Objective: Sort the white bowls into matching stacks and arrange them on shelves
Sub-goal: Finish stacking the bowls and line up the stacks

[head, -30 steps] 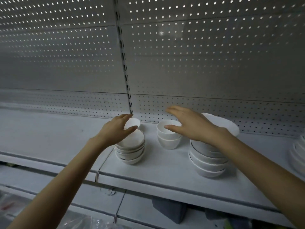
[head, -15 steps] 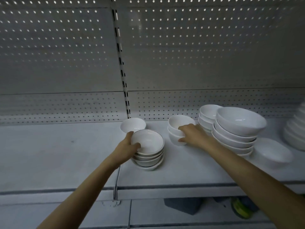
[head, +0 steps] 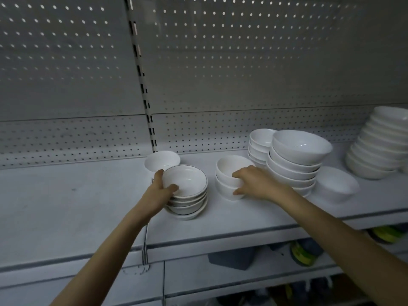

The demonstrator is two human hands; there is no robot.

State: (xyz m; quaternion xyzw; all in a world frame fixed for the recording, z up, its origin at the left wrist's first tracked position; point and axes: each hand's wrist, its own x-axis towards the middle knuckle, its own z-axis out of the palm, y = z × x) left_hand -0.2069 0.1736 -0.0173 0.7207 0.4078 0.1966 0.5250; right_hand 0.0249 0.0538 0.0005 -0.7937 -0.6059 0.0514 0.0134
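Dim shelf (head: 66,206); left fingers (head: 159,174) round rimmed stack (head: 189,182), right fingers (head: 244,171) round half-hidden pair (head: 228,165)

Dim cool light, soft blur, edges bowed

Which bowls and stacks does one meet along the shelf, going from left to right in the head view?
lone small bowl → dark-rimmed stack → two-bowl stack → small-bowl stack → large-bowl stack → lone wide bowl → tall leaning stack
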